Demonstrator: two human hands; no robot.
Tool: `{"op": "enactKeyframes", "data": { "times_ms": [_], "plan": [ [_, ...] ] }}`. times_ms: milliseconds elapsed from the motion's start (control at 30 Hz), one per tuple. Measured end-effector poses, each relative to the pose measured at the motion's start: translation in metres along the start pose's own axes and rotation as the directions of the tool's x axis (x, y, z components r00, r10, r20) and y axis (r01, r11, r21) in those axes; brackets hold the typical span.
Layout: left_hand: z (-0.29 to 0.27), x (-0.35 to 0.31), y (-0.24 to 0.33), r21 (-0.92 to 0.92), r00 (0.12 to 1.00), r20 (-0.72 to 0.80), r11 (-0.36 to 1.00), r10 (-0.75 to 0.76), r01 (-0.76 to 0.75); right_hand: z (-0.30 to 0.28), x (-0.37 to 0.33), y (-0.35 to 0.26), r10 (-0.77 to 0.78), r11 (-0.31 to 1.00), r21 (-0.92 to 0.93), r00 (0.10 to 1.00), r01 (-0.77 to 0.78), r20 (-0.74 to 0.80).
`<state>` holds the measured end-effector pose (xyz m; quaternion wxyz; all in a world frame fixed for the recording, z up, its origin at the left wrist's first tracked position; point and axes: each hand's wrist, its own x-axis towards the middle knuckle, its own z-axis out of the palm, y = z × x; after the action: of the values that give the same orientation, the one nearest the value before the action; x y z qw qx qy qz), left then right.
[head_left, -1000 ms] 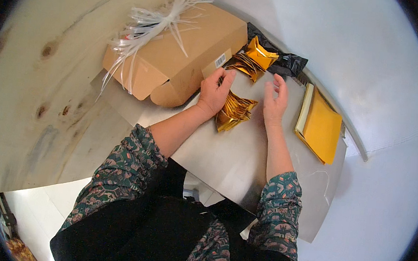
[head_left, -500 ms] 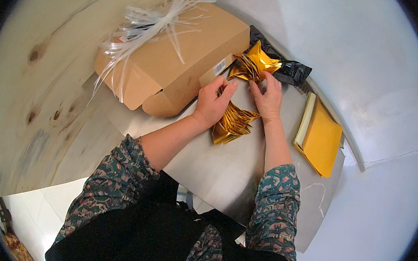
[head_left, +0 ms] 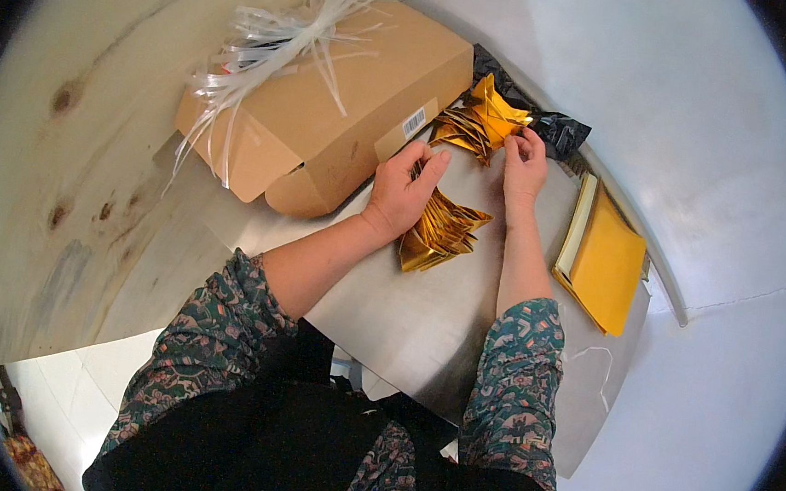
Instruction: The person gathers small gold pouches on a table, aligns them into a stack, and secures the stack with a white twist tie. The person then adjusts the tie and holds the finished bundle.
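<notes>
Right hand (head_left: 524,171) shifted to the far gold stack's (head_left: 472,128) right edge, fingers narrow, can't tell if gripping; left hand (head_left: 401,195) still holds near gold stack (head_left: 445,231) over table (head_left: 397,315), so both stacks are engaged.

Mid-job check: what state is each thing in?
left hand: closed on upper end of near gold stack
right hand: fingertips at edge of far gold stack, grip unclear
near gold stack: folded, fanned
far gold stack: folded, splayed
cardboard box: rounded flap sticking out
white strips: bunched, ends splayed, atop cardboard box
black plastic: crumpled
yellow sheets: stacked flat
</notes>
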<state>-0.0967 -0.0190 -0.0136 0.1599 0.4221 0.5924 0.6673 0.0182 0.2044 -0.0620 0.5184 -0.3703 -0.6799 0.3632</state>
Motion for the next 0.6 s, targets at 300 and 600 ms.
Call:
{"op": "enactKeyframes", "data": {
  "times_ms": [300,600],
  "plan": [
    [0.001,0.000,-0.003,-0.046,1.000,0.001,0.999,0.001,-0.001,-0.002,-0.006,-0.024,-0.201,0.949,-0.229,0.976,0.215,0.082],
    [-0.002,0.000,-0.005,-0.034,1.000,0.021,0.999,0.018,-0.017,-0.022,-0.027,-0.063,-0.408,0.725,-0.303,0.740,0.618,0.534]
  ]
}}
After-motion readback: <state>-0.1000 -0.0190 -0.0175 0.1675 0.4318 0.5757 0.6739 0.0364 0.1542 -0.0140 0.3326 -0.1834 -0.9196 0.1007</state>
